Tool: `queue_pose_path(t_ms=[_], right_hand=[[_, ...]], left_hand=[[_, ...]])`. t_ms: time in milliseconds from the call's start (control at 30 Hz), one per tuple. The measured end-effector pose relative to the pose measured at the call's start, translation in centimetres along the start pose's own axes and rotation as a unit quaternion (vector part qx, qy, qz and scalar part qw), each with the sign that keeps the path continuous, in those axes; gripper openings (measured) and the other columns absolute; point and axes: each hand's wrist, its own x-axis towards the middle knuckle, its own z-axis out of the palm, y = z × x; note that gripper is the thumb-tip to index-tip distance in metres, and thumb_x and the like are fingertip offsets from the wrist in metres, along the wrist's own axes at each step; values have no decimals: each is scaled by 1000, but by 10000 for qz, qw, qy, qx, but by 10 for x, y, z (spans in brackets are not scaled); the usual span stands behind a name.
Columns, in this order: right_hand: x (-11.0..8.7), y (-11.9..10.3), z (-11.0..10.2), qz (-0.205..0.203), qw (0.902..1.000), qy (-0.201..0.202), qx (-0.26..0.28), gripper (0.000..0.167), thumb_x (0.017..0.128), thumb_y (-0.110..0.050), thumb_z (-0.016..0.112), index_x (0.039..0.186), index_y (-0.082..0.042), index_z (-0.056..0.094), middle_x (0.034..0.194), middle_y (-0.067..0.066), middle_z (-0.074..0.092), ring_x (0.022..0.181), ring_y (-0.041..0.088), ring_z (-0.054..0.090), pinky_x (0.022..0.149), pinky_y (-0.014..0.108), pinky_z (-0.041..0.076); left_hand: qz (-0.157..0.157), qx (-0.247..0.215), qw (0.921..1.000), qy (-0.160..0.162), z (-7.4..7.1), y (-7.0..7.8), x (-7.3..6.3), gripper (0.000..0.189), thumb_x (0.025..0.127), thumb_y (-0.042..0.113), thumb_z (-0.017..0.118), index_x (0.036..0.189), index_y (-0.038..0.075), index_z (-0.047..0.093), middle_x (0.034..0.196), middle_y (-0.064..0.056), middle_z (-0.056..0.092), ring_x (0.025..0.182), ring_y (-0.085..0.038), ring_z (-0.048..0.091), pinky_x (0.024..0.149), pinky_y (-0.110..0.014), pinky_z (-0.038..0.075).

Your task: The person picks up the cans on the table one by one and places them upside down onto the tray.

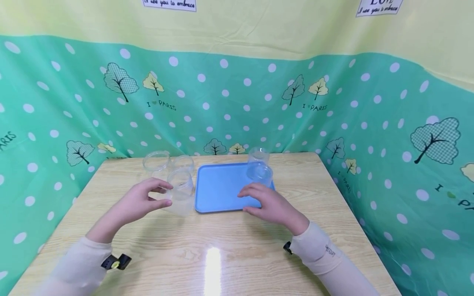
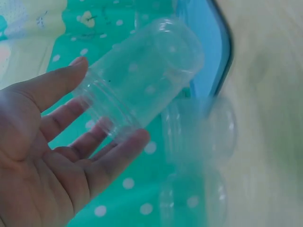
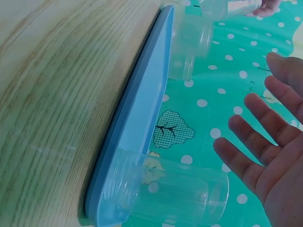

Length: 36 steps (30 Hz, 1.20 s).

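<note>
My left hand (image 1: 138,201) holds a clear plastic jar (image 2: 142,75) by its threaded neck, thumb on one side and fingers on the other. The jar tilts in the left wrist view, its base pointing towards the blue tray (image 1: 218,191). Above the tray's front right part hovers my right hand (image 1: 272,203), fingers loosely bent and holding nothing. Just beyond it, a clear jar (image 3: 175,194) stands on the tray with its threaded end down. Another clear jar (image 1: 258,155) is behind that one.
Two more clear jars, a wide-rimmed one (image 1: 156,161) and one beside it (image 1: 183,162), stand on the wooden table (image 1: 177,255) left of the tray. A green dotted curtain (image 1: 222,102) hangs along the table's back and sides.
</note>
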Motion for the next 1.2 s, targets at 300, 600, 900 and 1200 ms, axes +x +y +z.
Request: queue_pose_path(t_ms=[300, 600, 900, 1200], right_hand=[[1, -2, -3, 59, 9996, -6, 262, 37, 96, -29, 75, 131, -22, 66, 132, -9, 62, 129, 13, 56, 108, 35, 51], [4, -5, -5, 135, 9990, 121, 420, 37, 94, -24, 77, 130, -20, 66, 133, -9, 62, 131, 13, 55, 111, 36, 50], [6, -8, -5, 53, 9979, 450, 465, 39, 94, -27, 77, 131, -21, 67, 137, -10, 59, 134, 14, 53, 111, 37, 50], [10, -13, -6, -54, 9936, 806, 790, 44, 91, -21, 80, 132, -19, 65, 140, -4, 59, 132, 16, 55, 108, 37, 53]], left_hand=[[-74, -974, 9944, 398, 22, 7, 4, 43, 91, 31, 80, 127, 14, 66, 131, -6, 64, 118, -29, 63, 86, -27, 62], [90, -1850, 9787, 890, 31, 14, 9, 47, 90, 20, 81, 131, 5, 63, 132, -13, 61, 112, -4, 63, 87, -25, 62], [168, -2450, 9637, 1049, 48, 20, 15, 47, 89, 12, 82, 130, 4, 62, 138, -17, 58, 122, -10, 60, 91, -25, 60], [391, -2993, 9475, 1053, 59, 28, 21, 46, 90, 7, 79, 131, 1, 61, 138, -19, 56, 124, -9, 59, 94, -28, 60]])
